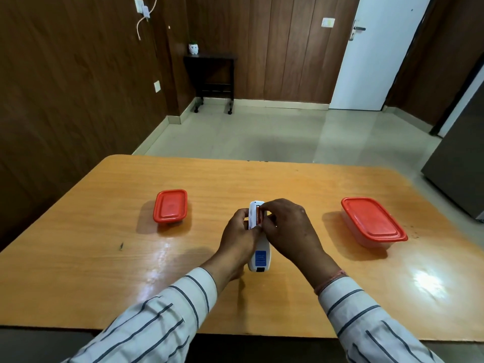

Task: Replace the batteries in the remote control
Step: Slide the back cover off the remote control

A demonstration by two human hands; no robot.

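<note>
Head view, remote control (258,258) gripped between both hands, battery (259,215) under right fingertips (264,205)

The bench (104,258) is a wooden top with an orange-brown grain, rounded far corners and a glossy finish that throws back bright patches of light near the middle and at the right; a small dark mark sits on its left part. Two boxes with red lids stand directly on it, well apart: a smaller box (170,206) at the left and a larger clear-walled box (373,222) at the right, turned at an angle. Between them a white remote control (259,260) lies lengthwise with its blue label facing up, its near end down on the bench.
</note>
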